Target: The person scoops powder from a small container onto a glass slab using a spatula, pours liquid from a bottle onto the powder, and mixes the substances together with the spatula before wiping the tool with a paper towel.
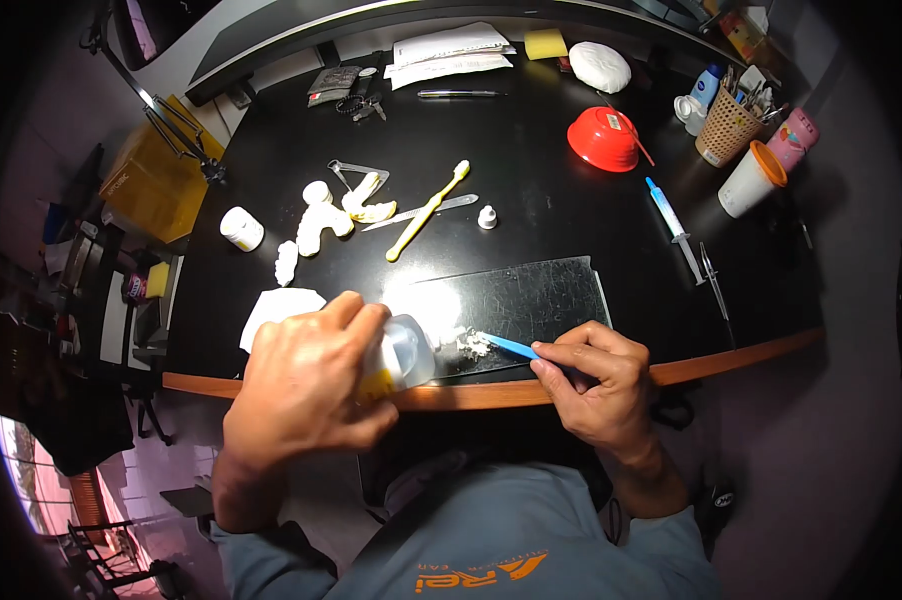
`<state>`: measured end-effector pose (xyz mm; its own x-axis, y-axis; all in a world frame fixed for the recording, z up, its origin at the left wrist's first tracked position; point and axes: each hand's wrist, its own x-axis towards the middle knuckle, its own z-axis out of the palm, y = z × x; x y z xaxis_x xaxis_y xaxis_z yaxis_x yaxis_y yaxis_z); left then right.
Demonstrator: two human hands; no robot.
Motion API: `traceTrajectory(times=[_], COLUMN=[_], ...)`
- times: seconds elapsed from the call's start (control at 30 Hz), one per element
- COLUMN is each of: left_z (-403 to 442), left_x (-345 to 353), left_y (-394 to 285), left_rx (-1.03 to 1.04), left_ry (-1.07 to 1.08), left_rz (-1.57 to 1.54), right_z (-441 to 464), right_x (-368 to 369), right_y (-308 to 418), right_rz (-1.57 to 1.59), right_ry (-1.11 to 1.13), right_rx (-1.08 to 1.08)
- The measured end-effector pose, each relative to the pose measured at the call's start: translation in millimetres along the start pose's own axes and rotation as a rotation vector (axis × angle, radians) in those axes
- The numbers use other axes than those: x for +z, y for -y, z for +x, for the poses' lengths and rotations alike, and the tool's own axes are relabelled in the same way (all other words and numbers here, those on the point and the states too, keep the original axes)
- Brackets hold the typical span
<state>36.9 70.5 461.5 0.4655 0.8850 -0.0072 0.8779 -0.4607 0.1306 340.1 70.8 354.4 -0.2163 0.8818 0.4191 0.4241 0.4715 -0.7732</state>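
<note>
Tilted over the near edge of a glass slab (551,300), a translucent bottle (405,354) is held in my left hand (316,375), its mouth facing right. White powder (471,343) lies in a small heap on the slab, just right of the bottle. My right hand (601,375) pinches a blue spatula (509,346) between thumb and fingers, with the tip at the powder. Glare hides part of the slab's left side. A folded white paper (276,312) lies beyond my left hand.
Behind the slab are dental models (321,225), a yellow toothbrush (429,210), a metal blade (426,212), a small dropper bottle (487,217) and a white jar (241,229). At right are a syringe (675,230), tweezers (714,280), a red bowl (604,140) and a cup (748,183).
</note>
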Motion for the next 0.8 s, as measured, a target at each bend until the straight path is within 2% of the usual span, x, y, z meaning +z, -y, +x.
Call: traceTrajectory(times=[0.1, 0.2, 0.27, 0.43, 0.57, 0.67, 0.8], left_z=[-11, -9, -10, -1, 2, 2, -8], left_x=[17, 41, 53, 99, 116, 119, 124], left_y=[23, 41, 36, 30, 28, 27, 23], left_rx=[-0.001, 0.087, -0.029, -0.092, -0.112, -0.099, -0.184], left_ry=[-0.152, -0.417, -0.533, -0.787, -0.880, -0.896, -0.868], left_rz=[-0.241, -0.483, -0.664, -0.770, -0.832, -0.897, -0.913], right_z=[2, 0, -5, -10, -9, -9, -8], right_x=[-2, -4, -1, 13, 15, 15, 14], right_y=[2, 12, 13, 12, 19, 21, 13], right_rz=[-0.061, -0.152, -0.197, -0.217, -0.228, -0.245, -0.254], right_ry=[0.031, 0.051, 0.034, -0.010, 0.021, 0.037, 0.035], right_rx=[-0.019, -0.030, -0.036, -0.152, -0.134, -0.148, -0.227])
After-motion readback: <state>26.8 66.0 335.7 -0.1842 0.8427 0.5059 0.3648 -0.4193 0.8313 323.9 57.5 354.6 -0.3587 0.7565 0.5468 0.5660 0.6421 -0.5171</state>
